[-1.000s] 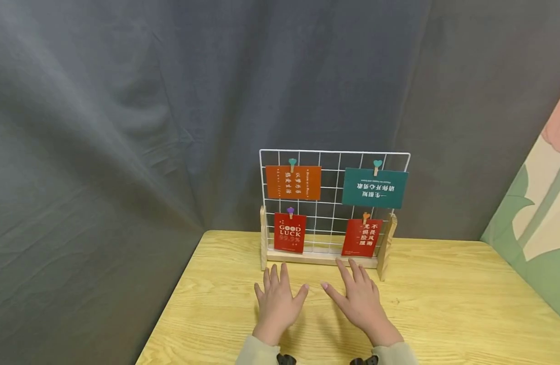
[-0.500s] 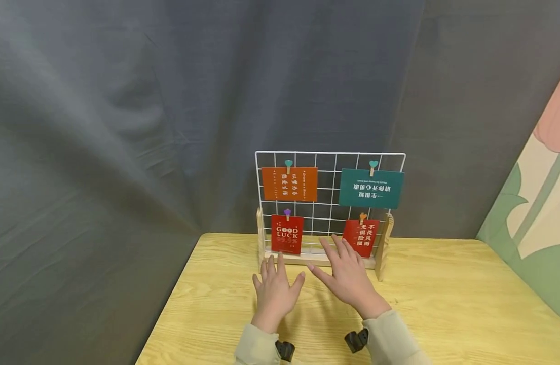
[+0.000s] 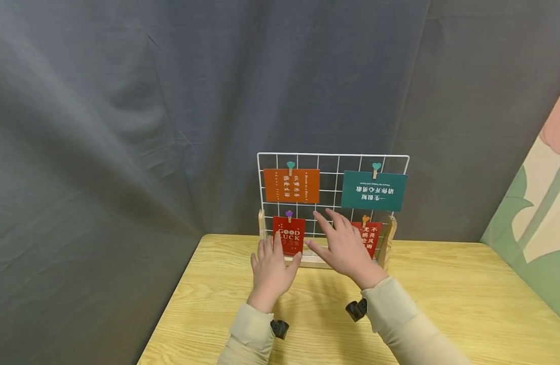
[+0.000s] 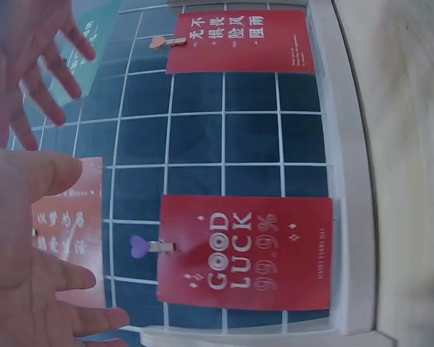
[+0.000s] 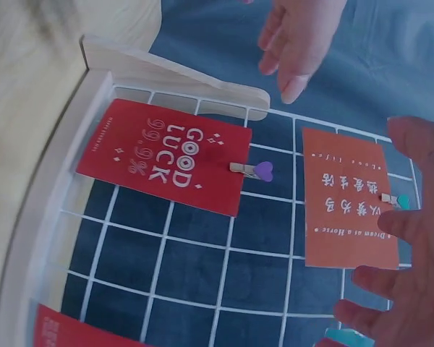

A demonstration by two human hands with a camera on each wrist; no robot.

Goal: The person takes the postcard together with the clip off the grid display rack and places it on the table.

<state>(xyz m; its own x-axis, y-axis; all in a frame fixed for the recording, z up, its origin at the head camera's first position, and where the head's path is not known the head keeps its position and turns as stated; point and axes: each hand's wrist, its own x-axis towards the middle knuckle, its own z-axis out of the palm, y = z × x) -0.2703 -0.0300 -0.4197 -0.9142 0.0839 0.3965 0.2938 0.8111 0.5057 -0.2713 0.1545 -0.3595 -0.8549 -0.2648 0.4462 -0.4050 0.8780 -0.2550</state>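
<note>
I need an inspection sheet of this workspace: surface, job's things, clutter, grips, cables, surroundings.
Surface: yellow wood-grain table.
Job's things: white wire grid in a wooden stand; orange card upper left, teal card upper right, red "GOOD LUCK" card lower left, second red card lower right, each clipped on.
Clutter: nothing seen.
Grips: left grip and right grip before the grid, both spread, holding nothing.
Cables: nothing seen.
Surroundings: dark grey cloth behind and left, flower-patterned panel right.
</note>
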